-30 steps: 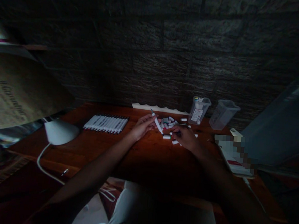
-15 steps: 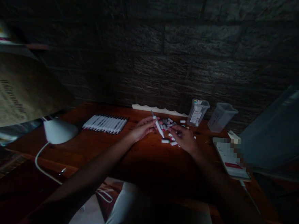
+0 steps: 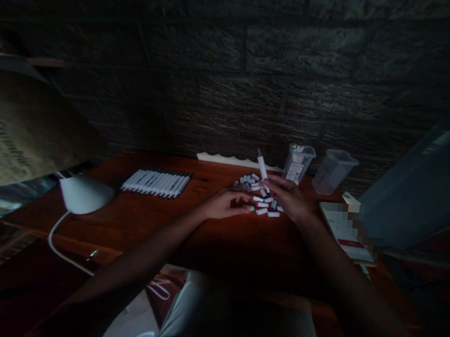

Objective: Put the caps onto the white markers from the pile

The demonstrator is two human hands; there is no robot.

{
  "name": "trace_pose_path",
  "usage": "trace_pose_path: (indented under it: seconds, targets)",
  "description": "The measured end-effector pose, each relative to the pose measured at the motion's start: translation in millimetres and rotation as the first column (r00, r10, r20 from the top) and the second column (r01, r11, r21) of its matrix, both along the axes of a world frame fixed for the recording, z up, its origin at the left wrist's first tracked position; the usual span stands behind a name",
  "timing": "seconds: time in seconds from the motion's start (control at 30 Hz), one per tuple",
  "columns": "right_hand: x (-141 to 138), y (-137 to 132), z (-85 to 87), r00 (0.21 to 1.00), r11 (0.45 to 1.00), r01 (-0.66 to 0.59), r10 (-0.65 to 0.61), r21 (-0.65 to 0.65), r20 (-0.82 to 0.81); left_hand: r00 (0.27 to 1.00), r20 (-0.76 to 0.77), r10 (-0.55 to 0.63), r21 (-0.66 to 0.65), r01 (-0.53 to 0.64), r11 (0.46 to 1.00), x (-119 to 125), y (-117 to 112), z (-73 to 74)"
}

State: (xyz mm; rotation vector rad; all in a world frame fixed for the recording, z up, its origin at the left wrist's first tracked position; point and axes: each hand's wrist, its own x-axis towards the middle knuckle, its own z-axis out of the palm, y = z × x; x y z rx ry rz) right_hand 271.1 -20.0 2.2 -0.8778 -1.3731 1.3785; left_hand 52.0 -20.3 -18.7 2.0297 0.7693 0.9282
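My right hand is closed around a white marker that points up and away, its tip uncapped. My left hand rests low on the wooden desk, fingers pinched at a small white cap on the near edge of a pile of loose caps. The pile lies between both hands. A neat row of capped white markers lies on the desk to the left.
Two clear plastic tubs stand at the back right by the dark brick wall. A white scalloped holder strip lies behind the pile. A white lamp with a cord sits left. A booklet lies right.
The marker has passed from my left hand to my right, now held upright. My left hand has dropped to the desk and reached to a cap at the pile's near edge.
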Motion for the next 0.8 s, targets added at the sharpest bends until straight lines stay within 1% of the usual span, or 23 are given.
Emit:
trace_pose_path:
  seconds: [0.03,0.07,0.1,0.17,0.3,0.4,0.53,0.63,0.7,0.8]
  targets:
    - [6,3,1.4,0.997,0.998,0.053,-0.054,-0.023,-0.055,0.996,-0.090,-0.022,0.112,0.032,0.993,3,-3,-0.5]
    - [11,6,2.8,0.989,0.994,0.098,-0.102,-0.043,-0.109,0.985,-0.168,-0.046,0.197,0.079,0.977,6,-5,-0.8]
    - [14,8,4.0,0.978,0.989,0.133,-0.141,-0.062,-0.151,0.971,-0.231,-0.068,0.250,0.127,0.960,8,-7,-1.0]
    - [16,9,5.2,0.962,0.980,0.169,-0.187,-0.100,-0.201,0.955,-0.287,-0.073,0.306,0.164,0.938,11,-9,-0.9]
    - [5,5,2.4,0.966,0.974,0.182,-0.202,-0.135,-0.162,0.963,-0.271,-0.011,0.357,0.111,0.927,9,-7,-0.1]
    - [-4,1,0.2,0.973,0.978,0.183,-0.195,-0.100,-0.126,0.980,-0.193,0.051,0.340,0.018,0.940,5,-6,1.7]
    - [-7,-1,0.0,0.969,0.978,0.192,-0.202,-0.081,-0.140,0.988,-0.066,0.136,0.222,-0.119,0.968,1,-1,2.8]
    - [-5,2,-1.7,0.960,0.973,0.209,-0.223,-0.098,-0.168,0.978,0.004,0.208,0.158,-0.206,0.966,-1,4,0.7]
    - [-3,3,-4.0,0.959,0.972,0.217,-0.228,-0.086,-0.168,0.973,0.021,0.229,0.131,-0.230,0.964,-2,6,-1.6]
    - [-3,3,-6.7,0.964,0.975,0.216,-0.221,-0.049,-0.148,0.975,0.008,0.221,0.109,-0.221,0.969,-1,7,-4.7]
